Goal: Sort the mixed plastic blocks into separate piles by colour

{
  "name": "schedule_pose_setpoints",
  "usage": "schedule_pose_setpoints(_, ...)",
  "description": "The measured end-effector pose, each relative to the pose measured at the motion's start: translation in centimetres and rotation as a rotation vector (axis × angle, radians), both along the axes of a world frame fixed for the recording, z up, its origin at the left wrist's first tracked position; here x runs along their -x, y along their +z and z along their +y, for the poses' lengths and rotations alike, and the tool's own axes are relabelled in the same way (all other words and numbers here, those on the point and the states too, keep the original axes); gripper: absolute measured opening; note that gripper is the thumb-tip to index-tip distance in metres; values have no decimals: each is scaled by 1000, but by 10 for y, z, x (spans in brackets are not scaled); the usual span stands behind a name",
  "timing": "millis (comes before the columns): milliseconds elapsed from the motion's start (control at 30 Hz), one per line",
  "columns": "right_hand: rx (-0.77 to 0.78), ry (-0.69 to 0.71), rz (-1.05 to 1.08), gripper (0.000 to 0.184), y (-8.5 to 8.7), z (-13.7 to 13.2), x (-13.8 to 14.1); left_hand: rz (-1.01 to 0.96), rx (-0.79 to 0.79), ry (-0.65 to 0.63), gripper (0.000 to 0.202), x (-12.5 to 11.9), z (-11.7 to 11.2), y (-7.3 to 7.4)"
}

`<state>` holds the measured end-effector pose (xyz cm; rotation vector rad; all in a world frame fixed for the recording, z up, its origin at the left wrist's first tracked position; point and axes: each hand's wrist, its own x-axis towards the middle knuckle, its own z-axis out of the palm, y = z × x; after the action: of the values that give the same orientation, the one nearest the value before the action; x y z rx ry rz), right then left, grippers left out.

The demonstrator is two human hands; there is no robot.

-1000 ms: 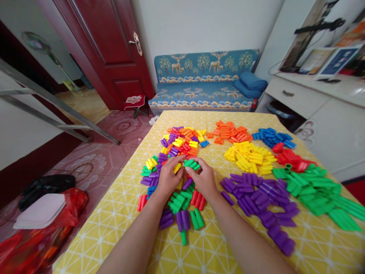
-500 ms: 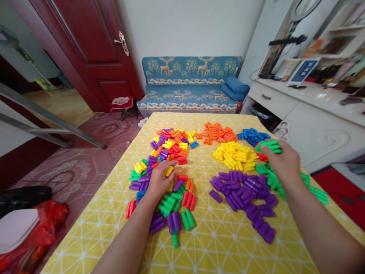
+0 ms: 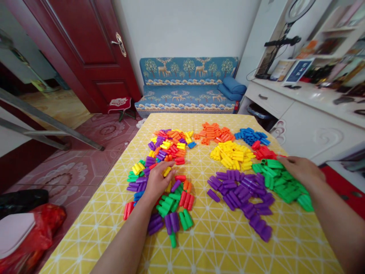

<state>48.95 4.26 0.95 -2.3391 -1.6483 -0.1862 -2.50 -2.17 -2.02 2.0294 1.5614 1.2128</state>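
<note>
Mixed plastic toy pieces, shaped like joined tubes, lie in an untidy heap on the left of the table. Over its middle rests my left hand [image 3: 158,178], with a yellow piece [image 3: 167,171] between thumb and fingers. Green pieces [image 3: 174,200] lie just below that hand. On the far right, my right hand [image 3: 302,172] is at the edge of the green pile [image 3: 286,182], fingers stretched out and partly hidden. Its fingertips touch or nearly touch the red pile [image 3: 264,152] and a green piece [image 3: 274,164] on top.
Sorted piles of orange [image 3: 216,133], blue [image 3: 251,136], yellow [image 3: 232,155] and purple [image 3: 242,194] pieces lie on the yellow patterned tablecloth [image 3: 222,247]. A blue sofa [image 3: 188,87] stands beyond the table. A white cabinet [image 3: 310,121] is at the right.
My right hand has moved down and right, letting go of the green pieces it held, and the red pile now shows more. My left hand has stayed nearly in place.
</note>
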Motion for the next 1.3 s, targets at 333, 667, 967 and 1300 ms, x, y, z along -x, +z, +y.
schedule_pose_setpoints(333, -51, 674, -6, 30, -5, -15, 47, -6, 4, -1, 24, -1, -2, 6)
schedule_pose_setpoints(667, -114, 596, -31, 25, -26, -43, 28, 14, 12, 4, 26, 1, 0, 0)
schedule_pose_setpoints(967, -136, 483, -76, 27, -35, -69, 18, 17, 1, 1, 26, 1, -1, 0)
schedule_pose_setpoints(1300, -6, 607, -137, 33, -13, -78, 45, 10, 15, -15, 26, 2, -1, -1)
